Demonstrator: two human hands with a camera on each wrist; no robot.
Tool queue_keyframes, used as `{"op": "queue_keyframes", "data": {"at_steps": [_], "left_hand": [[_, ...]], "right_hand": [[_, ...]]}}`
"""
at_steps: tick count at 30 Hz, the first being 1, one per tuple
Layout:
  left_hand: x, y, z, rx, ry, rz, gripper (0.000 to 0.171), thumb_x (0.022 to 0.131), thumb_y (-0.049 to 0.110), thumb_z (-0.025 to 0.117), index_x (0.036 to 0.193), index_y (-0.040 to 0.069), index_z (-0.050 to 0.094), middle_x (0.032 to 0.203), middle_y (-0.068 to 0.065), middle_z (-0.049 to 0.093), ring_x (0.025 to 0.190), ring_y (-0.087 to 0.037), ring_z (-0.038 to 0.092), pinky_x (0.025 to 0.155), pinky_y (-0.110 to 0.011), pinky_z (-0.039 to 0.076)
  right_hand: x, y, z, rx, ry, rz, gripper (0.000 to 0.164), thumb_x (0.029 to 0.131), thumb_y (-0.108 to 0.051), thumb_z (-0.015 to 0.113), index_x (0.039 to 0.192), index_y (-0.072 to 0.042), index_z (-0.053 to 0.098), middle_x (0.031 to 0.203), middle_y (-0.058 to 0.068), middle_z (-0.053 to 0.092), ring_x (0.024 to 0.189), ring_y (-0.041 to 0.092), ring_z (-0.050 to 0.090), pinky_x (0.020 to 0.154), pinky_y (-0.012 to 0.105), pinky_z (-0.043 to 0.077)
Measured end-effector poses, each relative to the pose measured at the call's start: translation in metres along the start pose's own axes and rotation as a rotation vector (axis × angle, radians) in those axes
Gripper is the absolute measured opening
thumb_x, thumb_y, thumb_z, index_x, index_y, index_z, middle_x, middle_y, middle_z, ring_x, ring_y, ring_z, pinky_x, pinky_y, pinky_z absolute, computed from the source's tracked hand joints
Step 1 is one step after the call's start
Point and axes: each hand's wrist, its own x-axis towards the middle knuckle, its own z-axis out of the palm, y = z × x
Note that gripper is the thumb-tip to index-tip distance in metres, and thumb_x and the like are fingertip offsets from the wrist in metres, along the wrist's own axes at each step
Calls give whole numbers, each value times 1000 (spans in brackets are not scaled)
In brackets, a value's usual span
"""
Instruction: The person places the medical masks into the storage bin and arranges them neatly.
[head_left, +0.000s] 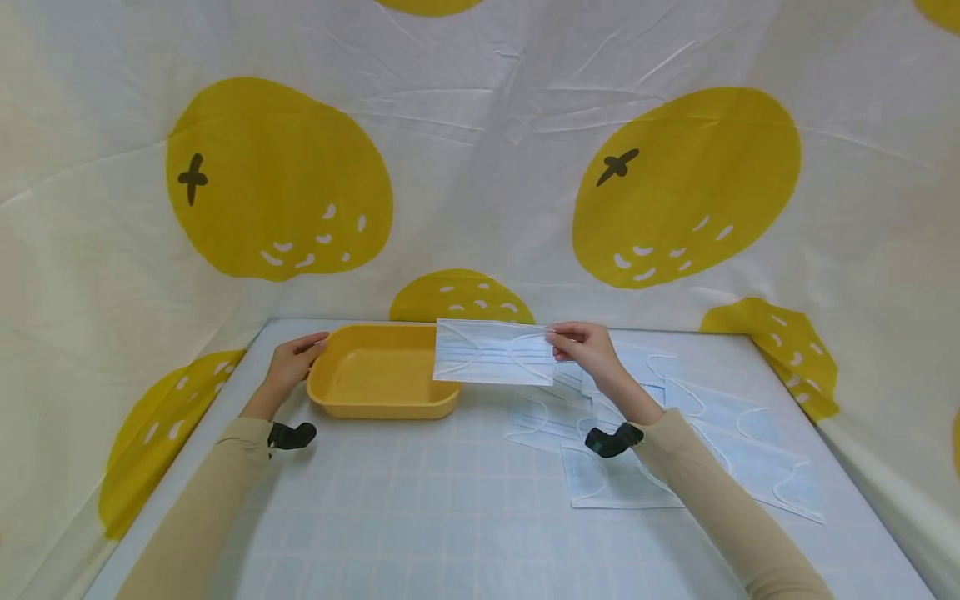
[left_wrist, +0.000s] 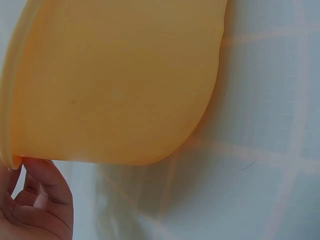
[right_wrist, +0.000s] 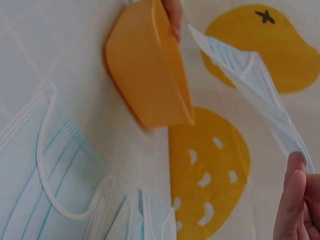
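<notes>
A yellow plastic basin [head_left: 360, 410] stands at the back of the table, left of centre. My left hand [head_left: 291, 367] holds its left rim; in the left wrist view the fingers [left_wrist: 50, 185] bend at the rim's edge beside the basin wall [left_wrist: 115, 90]. With thumb and fingertips, my right hand [head_left: 588, 354] pinches one end of a pale blue disposable face mask [head_left: 491, 354]. That mask is raised, its left end in front of the basin's right side. The right wrist view shows the held mask [right_wrist: 260, 95] edge-on, apart from the basin [right_wrist: 142, 70].
Several more face masks [head_left: 622, 483] lie spread and overlapping on the right of the table, partly under my right forearm. The table [head_left: 420, 508] has a pale checked cover. A white curtain [head_left: 480, 183] with yellow fruit prints hangs close behind and at both sides.
</notes>
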Motion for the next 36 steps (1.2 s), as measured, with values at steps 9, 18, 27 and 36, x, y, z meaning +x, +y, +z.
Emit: {"op": "queue_keyframes", "data": {"at_steps": [9, 18, 27, 36], "left_hand": [[1, -2, 0, -8, -3, 5, 54, 101, 40, 44, 144, 9, 43, 141, -22, 48, 77, 8, 52, 68, -11, 51], [2, -2, 0, 10, -2, -14, 56, 100, 44, 44, 145, 10, 44, 142, -20, 48, 80, 5, 52, 68, -12, 51], [1, 0, 0, 13, -8, -11, 56, 100, 43, 44, 145, 9, 43, 142, -21, 47, 83, 3, 52, 69, -11, 50], [0, 1, 0, 8, -6, -20, 54, 101, 41, 44, 145, 9, 43, 143, -20, 47, 85, 2, 53, 69, -10, 50]], "right_hand": [[1, -5, 27, 55, 0, -2, 33, 91, -18, 66, 117, 3, 65, 80, -3, 67, 65, 8, 60, 66, 18, 55], [6, -11, 54, 87, -20, 17, 32, 91, -19, 66, 117, 1, 66, 85, 2, 68, 66, 9, 61, 68, 19, 55], [12, -16, 77, 163, -65, 5, 31, 90, -12, 67, 115, 6, 66, 73, -4, 66, 61, 7, 60, 61, 16, 54], [24, -19, 98, 157, -86, 16, 30, 90, -12, 68, 114, 5, 67, 85, 6, 71, 63, 8, 63, 62, 17, 55]]}}
